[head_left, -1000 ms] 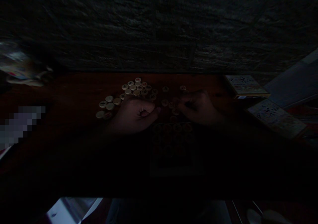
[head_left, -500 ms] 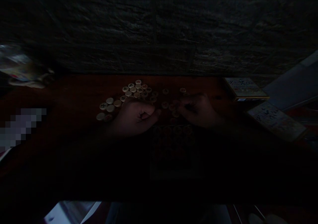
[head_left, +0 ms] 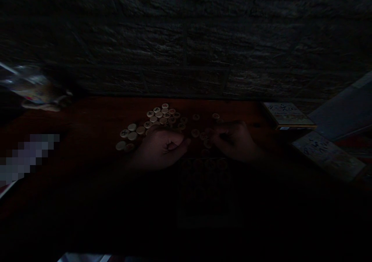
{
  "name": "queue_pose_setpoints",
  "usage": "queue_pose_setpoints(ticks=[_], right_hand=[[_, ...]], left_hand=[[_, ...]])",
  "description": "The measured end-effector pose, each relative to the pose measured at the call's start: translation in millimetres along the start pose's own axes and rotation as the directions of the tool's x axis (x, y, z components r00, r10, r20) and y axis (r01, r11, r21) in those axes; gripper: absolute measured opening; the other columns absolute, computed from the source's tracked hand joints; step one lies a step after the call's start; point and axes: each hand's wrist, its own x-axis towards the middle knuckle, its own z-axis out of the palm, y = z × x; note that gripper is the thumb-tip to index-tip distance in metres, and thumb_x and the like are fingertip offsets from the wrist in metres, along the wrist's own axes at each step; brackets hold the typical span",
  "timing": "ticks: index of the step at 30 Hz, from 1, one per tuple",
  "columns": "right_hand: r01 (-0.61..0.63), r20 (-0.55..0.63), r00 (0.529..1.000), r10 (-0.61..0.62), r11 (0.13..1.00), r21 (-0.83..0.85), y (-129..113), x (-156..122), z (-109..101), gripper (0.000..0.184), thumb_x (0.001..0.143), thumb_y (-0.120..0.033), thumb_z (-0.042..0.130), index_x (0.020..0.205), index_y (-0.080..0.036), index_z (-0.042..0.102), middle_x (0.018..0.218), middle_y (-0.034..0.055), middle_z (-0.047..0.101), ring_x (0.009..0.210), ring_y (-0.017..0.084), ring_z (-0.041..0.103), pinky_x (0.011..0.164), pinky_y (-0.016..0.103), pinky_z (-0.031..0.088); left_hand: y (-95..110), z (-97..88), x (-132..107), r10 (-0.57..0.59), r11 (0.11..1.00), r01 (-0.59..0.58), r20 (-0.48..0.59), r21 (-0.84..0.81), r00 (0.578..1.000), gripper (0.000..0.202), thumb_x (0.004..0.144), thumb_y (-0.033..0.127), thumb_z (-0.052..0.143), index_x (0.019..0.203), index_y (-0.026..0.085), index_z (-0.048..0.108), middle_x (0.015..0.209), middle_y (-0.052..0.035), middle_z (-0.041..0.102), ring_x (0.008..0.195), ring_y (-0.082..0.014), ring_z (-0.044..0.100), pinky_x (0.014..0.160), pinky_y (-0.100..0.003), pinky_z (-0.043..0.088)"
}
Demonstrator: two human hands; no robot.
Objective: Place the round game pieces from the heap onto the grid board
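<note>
Wall [head_left: 186, 45]: dark, rough stone blocks.
Table [head_left: 95, 118]: reddish-brown wood, front in shadow.
Pieces [head_left: 159, 114]: pale round discs, some marked red or black, clustered beyond the left hand [head_left: 161, 147], fewer by the right hand [head_left: 234, 140].
Left hand: curled; cannot tell if gripping.
Right hand: fingertips bunched beside discs; grip too dark to tell.

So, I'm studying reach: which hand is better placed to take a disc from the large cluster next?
Probably the left hand: it sits beside the large cluster, while the right hand is farther off, near scattered discs. Neither grip is clear.
</note>
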Motion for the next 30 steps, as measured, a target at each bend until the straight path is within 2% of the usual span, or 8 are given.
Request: queue_pose_setpoints(ticks=[4,7,9,12,15,18,23,30], right_hand=[[-0.099,-0.055,0.993,0.102,0.994,0.05,0,-2,1,0.044,0.094,-0.027,0.064,0.051,-0.02,0.057,0.046,-0.005,0.051,0.042,0.007,0.042,0.048,0.024,0.031],[-0.19,-0.135,0.97,0.202,0.977,0.093,1,-2,1,0.05,0.094,-0.036,0.066,0.048,-0.02,0.051,0.046,-0.005,0.045,0.043,0.008,0.038,0.047,0.025,0.029],[-0.26,-0.209,0.935,0.286,0.955,0.142,2,-2,1,0.055,0.097,-0.047,0.062,0.05,-0.021,0.05,0.047,-0.0041,0.045,0.043,0.009,0.039,0.046,0.026,0.029],[-0.355,-0.299,0.859,0.416,0.904,0.237,1,1,-1,0.063,0.101,-0.06,0.05,0.05,-0.024,0.044,0.046,-0.0024,0.043,0.042,0.011,0.038,0.043,0.028,0.029],[-0.413,-0.324,0.804,0.499,0.86,0.299,-3,3,-6,0.067,0.101,-0.066,0.045,0.049,-0.025,0.044,0.045,-0.0006,0.045,0.042,0.013,0.04,0.043,0.03,0.031],[-0.432,-0.326,0.785,0.527,0.843,0.321,-7,3,-8,0.069,0.099,-0.07,0.045,0.048,-0.024,0.049,0.045,0.0004,0.046,0.043,0.013,0.042,0.045,0.031,0.032],[-0.385,-0.365,0.758,0.541,0.822,0.419,-3,-5,-5,0.069,0.1,-0.071,0.04,0.052,-0.024,0.056,0.048,0.0013,0.048,0.048,0.016,0.048,0.048,0.032,0.034],[-0.359,-0.374,0.763,0.527,0.827,0.433,2,-8,-5,0.07,0.1,-0.073,0.04,0.053,-0.024,0.057,0.047,0.0016,0.048,0.046,0.017,0.046,0.044,0.033,0.032]], left_hand=[[-1,-1.0,1,-0.002,1.0,0.001,-0.003,-0.016,1.0,0.048,0.094,0.014,0.057,0.054,0.017,0.031,0.051,0.0088,0.026,0.045,-0.0046,0.026,0.044,-0.02,0.021],[-4,-2.1,1,-0.006,1.0,0.006,-0.02,-0.008,1.0,0.048,0.095,0.015,0.057,0.055,0.018,0.03,0.051,0.0087,0.026,0.045,-0.0046,0.025,0.044,-0.02,0.02],[-7,-2.6,1,-0.017,1.0,0.017,-0.033,-0.007,0.999,0.048,0.095,0.016,0.057,0.055,0.018,0.029,0.052,0.0084,0.025,0.045,-0.0047,0.025,0.044,-0.02,0.02],[-12,-2.9,1,-0.06,0.998,0.059,-0.051,-0.016,0.997,0.049,0.095,0.017,0.058,0.055,0.018,0.028,0.052,0.0082,0.024,0.045,-0.005,0.025,0.044,-0.02,0.02],[-16,-3.4,2,-0.102,0.995,0.1,-0.076,-0.024,0.992,0.05,0.094,0.018,0.057,0.054,0.019,0.028,0.051,0.0083,0.023,0.045,-0.0049,0.024,0.043,-0.02,0.02],[-17,-5.2,3,-0.122,0.993,0.12,-0.096,-0.021,0.988,0.05,0.095,0.02,0.056,0.053,0.019,0.028,0.05,0.0082,0.024,0.044,-0.0049,0.024,0.043,-0.02,0.02],[-17,-9.0,5,-0.158,0.987,0.157,-0.14,-0.021,0.977,0.05,0.094,0.021,0.056,0.052,0.019,0.028,0.049,0.0077,0.024,0.044,-0.0057,0.025,0.042,-0.02,0.019],[-18,-11.2,8,-0.244,0.969,0.235,-0.171,-0.073,0.954,0.052,0.094,0.023,0.054,0.049,0.02,0.026,0.047,0.0071,0.022,0.042,-0.0066,0.024,0.04,-0.021,0.018]])
